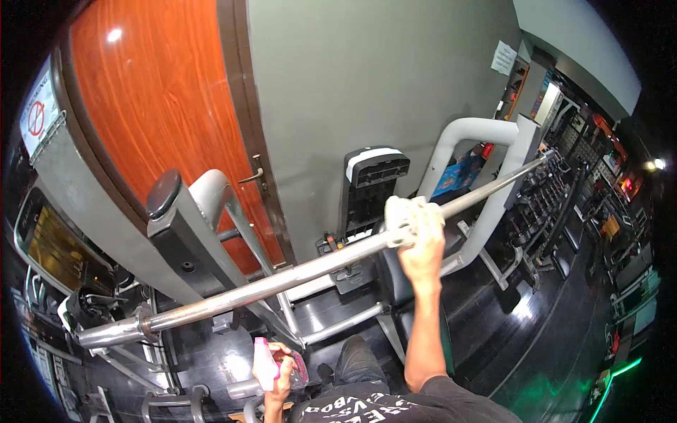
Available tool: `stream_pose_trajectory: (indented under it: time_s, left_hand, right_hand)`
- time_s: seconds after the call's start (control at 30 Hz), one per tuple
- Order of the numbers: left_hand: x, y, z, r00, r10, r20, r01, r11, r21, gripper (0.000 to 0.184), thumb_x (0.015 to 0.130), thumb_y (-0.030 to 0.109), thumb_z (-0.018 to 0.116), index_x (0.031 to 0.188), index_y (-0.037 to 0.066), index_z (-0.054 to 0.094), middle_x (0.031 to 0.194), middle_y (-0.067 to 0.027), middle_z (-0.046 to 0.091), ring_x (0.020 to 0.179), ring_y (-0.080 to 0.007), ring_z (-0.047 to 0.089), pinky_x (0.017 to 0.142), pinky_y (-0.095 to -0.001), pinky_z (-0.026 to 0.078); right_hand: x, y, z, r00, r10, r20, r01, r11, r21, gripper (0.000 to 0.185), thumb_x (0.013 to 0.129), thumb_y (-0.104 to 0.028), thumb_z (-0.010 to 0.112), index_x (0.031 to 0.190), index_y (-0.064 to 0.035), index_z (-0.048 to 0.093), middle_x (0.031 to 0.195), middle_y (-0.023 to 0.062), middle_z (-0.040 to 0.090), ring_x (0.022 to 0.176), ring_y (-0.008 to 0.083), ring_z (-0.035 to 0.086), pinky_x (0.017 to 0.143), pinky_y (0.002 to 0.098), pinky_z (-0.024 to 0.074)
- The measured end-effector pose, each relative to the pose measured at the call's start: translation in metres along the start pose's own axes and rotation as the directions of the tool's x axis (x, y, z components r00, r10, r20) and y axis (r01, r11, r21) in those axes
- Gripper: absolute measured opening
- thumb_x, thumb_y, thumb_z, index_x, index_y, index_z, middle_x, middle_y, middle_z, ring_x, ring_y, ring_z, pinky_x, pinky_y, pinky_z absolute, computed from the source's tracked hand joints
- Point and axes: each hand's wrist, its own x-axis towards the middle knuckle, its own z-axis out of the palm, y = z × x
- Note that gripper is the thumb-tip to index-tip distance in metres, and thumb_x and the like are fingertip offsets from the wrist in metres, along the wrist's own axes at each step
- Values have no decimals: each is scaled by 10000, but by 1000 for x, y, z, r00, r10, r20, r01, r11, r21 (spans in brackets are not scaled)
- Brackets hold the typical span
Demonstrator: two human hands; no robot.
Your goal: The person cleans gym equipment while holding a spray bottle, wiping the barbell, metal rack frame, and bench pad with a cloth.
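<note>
A long metal barbell (296,276) runs slantwise across the view, from its thick sleeve at lower left to the rack at upper right. My right hand (425,243) is wrapped around a pale cloth (402,211), which is pressed against the bar right of its middle. Low in the view, my left hand (282,377) grips a spray bottle with a white and pink head (265,363). Its clear body is partly hidden by my fingers. The bottle is below the bar and apart from it.
Grey rack uprights (190,243) stand left and a grey frame (486,204) right. A bench with dark padding (395,278) lies under the bar. Behind are a wooden door (155,127) and grey wall (367,70). Dumbbells (539,211) fill a rack at right.
</note>
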Motion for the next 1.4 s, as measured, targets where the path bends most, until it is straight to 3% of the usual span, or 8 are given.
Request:
stream_pose_trajectory:
  time_s: [0.37,0.53,0.67,0.73,0.87,1.27,1.33,1.4]
  left_hand:
    - [5,-15,12,996,-3,84,5,1000,-27,377,828,121,666,1100,0,436,936,-145,525,627,-161,576,554,-282,499]
    - [7,-7,16,999,14,52,-9,996,-89,370,828,127,667,1090,-7,442,922,-147,520,606,-154,564,545,-272,492]
    - [6,-10,11,999,32,38,-29,997,-65,386,824,144,676,1090,-8,441,920,-146,521,605,-153,562,543,-271,490]
    - [6,-7,11,1000,8,25,-6,996,-85,381,821,143,680,1081,-5,444,910,-140,527,608,-153,564,544,-273,491]
    - [8,2,13,999,29,30,-27,997,-79,356,819,121,670,1062,-9,446,897,-126,532,624,-150,566,550,-276,493]
    - [24,-4,28,991,33,129,-26,998,-57,311,817,49,620,1063,-23,445,906,-128,541,631,-145,573,560,-271,497]
    - [23,0,31,992,40,123,-32,997,-68,305,814,42,614,1060,-23,445,904,-126,542,625,-144,573,558,-268,495]
    - [21,2,31,992,49,117,-39,996,-83,300,812,34,608,1058,-24,446,903,-125,543,619,-143,572,556,-266,494]
  right_hand:
    - [-51,-113,-3,917,-347,195,69,621,780,466,719,-162,685,1158,-58,574,1133,159,587,1159,366,508,1060,494,316]
    - [-87,-41,2,972,79,222,-234,193,953,382,822,-180,610,1154,2,554,1139,168,572,1042,246,572,924,380,444]
    - [-40,6,-23,912,291,-290,-88,827,555,448,844,-201,611,1203,39,490,1156,146,550,1019,230,570,881,351,451]
    - [-21,19,-22,883,436,-171,-204,687,698,449,850,-198,609,1211,39,484,1142,147,558,1049,236,556,911,359,432]
    - [-7,11,6,979,-34,-203,54,994,92,382,775,-165,633,1116,-3,573,1072,165,594,1051,343,554,1002,447,359]
    - [-102,-56,20,998,37,44,-58,604,795,326,767,-162,665,1057,-22,615,1061,155,638,1096,337,572,1022,436,385]
    - [-101,-58,8,971,225,82,-154,322,934,287,795,-157,647,1040,-11,613,1044,175,635,1051,315,588,975,404,422]
    - [-115,-38,20,949,315,19,-224,628,746,244,912,-185,505,1065,-12,583,986,112,608,901,225,593,822,355,486]
